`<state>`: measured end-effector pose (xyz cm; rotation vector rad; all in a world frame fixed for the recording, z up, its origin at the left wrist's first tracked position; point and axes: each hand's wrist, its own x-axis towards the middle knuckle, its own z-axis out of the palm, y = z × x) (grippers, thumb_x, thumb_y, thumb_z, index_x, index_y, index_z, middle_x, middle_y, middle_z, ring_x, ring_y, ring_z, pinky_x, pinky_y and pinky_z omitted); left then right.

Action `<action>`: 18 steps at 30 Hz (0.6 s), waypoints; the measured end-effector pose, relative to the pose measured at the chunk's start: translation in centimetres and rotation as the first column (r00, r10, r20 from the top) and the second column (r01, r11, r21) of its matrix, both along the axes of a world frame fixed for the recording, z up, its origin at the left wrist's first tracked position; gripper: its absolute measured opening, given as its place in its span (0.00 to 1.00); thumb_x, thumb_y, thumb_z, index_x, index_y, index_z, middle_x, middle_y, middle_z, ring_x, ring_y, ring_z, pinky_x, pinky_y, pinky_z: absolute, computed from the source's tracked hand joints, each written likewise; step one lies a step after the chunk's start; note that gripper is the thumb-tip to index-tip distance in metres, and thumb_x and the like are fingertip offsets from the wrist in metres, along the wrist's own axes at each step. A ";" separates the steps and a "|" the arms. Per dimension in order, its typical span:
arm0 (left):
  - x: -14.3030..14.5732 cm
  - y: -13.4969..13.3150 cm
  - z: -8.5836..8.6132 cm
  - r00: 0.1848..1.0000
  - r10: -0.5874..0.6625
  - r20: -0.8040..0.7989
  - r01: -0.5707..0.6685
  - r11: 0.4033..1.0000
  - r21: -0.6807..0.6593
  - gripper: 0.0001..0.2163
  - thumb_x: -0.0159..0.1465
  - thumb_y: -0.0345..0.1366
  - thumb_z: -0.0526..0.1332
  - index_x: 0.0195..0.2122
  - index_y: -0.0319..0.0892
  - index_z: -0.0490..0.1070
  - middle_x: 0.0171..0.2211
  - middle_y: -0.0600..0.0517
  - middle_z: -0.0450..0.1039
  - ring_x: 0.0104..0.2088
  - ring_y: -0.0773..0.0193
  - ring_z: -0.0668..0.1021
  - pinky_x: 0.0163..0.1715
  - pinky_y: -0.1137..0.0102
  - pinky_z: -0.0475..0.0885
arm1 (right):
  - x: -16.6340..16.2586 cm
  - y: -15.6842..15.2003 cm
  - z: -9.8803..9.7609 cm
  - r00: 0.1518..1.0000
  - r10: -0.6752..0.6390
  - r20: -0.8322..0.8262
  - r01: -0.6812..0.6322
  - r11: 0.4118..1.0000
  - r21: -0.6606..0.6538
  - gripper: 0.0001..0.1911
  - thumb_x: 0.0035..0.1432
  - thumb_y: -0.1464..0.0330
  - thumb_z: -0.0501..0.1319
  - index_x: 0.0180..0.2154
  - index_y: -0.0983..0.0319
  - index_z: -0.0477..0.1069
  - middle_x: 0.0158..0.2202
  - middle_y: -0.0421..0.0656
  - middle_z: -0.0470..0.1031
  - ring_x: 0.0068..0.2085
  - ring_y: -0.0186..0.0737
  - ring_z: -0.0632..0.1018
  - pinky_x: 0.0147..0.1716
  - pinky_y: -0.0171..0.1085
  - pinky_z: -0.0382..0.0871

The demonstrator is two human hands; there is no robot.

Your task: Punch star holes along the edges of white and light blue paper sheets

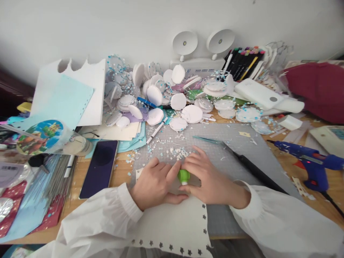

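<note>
A small green craft punch (184,176) with a white lower part sits between my hands over the mat. My right hand (205,175) is closed around it, fingers on the far side and thumb on the near side. My left hand (157,182) rests over a white sheet (172,222), fingers curled and thumb stretched toward the punch. The index fingertip is close to the punch; whether it touches I cannot tell. Flower-shaped holes run along the sheet's near and right edges. Behind my hands lie tiny punched flowers (178,153) in white and blue.
The grey cutting mat (225,222) carries tweezers (208,139) and a black-handled knife (258,172). A blue glue gun (309,159) lies right, a phone (99,168) left. White discs (192,113) and a twin-head lamp (185,43) stand behind. A plastic cup (53,138) lies left.
</note>
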<state>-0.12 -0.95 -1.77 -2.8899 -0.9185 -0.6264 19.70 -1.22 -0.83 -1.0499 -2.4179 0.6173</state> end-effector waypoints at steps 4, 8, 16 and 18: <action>0.1 -0.1 0.0 1.000 -0.006 -0.009 0.006 1.000 -0.009 0.29 0.62 0.54 0.53 0.51 0.30 0.61 0.26 0.48 0.73 0.26 0.59 0.75 0.28 0.64 0.61 | 0.1 0.0 0.3 1.000 0.003 0.022 -0.003 0.999 -0.038 0.11 0.51 0.63 0.65 0.32 0.61 0.65 0.32 0.40 0.68 0.40 0.41 0.69 0.60 0.53 0.47; 0.1 0.1 0.1 0.999 -0.015 -0.030 0.015 1.000 -0.004 0.25 0.64 0.49 0.52 0.51 0.29 0.61 0.26 0.48 0.73 0.26 0.59 0.75 0.28 0.64 0.62 | 0.0 0.0 0.3 1.000 -0.006 0.030 0.008 0.998 -0.056 0.12 0.51 0.63 0.65 0.32 0.61 0.65 0.32 0.40 0.68 0.40 0.40 0.69 0.59 0.52 0.49; -0.1 0.1 0.2 0.994 0.014 -0.104 -0.017 0.999 -0.032 0.21 0.66 0.45 0.50 0.49 0.30 0.62 0.27 0.47 0.72 0.27 0.58 0.73 0.29 0.63 0.62 | 0.0 0.1 0.0 0.999 -0.045 0.022 0.046 0.999 -0.015 0.14 0.50 0.63 0.66 0.38 0.60 0.67 0.33 0.39 0.70 0.42 0.42 0.70 0.59 0.54 0.49; -0.1 0.1 0.3 0.994 0.039 -0.103 -0.044 0.998 -0.046 0.22 0.65 0.47 0.51 0.48 0.30 0.63 0.27 0.47 0.72 0.27 0.58 0.73 0.29 0.63 0.62 | 0.0 0.1 -0.1 0.998 -0.058 0.004 0.058 0.998 -0.030 0.17 0.49 0.64 0.67 0.40 0.59 0.66 0.34 0.39 0.71 0.43 0.42 0.71 0.59 0.55 0.48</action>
